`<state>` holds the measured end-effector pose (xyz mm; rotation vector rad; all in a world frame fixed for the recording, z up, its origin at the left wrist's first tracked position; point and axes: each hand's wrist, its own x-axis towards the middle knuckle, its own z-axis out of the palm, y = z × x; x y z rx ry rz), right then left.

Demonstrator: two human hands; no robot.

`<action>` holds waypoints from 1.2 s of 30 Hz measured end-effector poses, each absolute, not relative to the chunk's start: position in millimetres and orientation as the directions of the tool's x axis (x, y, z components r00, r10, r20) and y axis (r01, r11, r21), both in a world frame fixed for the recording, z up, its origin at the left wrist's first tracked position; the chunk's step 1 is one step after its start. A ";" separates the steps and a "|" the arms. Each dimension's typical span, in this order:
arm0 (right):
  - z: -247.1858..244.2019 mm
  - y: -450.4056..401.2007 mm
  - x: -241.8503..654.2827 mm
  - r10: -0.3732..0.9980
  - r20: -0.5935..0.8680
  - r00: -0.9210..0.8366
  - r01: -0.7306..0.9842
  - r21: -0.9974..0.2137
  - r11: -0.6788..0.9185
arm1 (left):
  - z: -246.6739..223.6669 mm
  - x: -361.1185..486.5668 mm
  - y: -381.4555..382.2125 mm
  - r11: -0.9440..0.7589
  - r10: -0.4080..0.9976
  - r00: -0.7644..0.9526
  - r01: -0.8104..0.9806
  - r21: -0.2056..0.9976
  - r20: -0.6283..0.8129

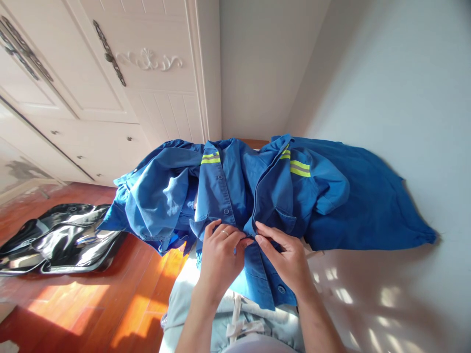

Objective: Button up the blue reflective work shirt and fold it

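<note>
A blue work jacket [278,196] with yellow-green reflective stripes lies spread in front of me, its front partly unbuttoned. My left hand [223,252], with a ring on one finger, pinches the jacket's front near the hem of the left-side panel. Opposite it, the fingers of my right hand [284,255] are closed on the edge of the other front panel. Both hands are close together at the middle of the jacket. Buttons [226,211] run down the left-side panel, and another button [281,289] shows near the hem. The fingertips partly hide the cloth between them.
More blue cloth [368,201] extends right along the pale wall [415,98], and a blue sleeve [154,189] hangs at left. A white cabinet [162,29] stands behind. An open black suitcase [79,245] lies on the sunlit wooden floor [88,314]. Below are my grey-green trousers [187,306].
</note>
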<state>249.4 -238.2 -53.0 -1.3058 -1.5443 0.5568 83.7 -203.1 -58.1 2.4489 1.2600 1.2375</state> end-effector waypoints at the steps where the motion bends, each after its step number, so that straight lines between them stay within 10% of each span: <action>1: -52.5 -239.5 250.5 0.920 0.388 0.057 0.464 -0.826 0.319 | -57.7 84.4 -204.0 -0.635 0.733 0.312 0.634 0.442 0.605; 36: -48.6 -233.9 252.7 0.845 0.527 -0.095 0.443 -0.737 0.510 | -65.6 90.3 -211.2 -0.381 0.923 0.119 0.404 0.832 0.365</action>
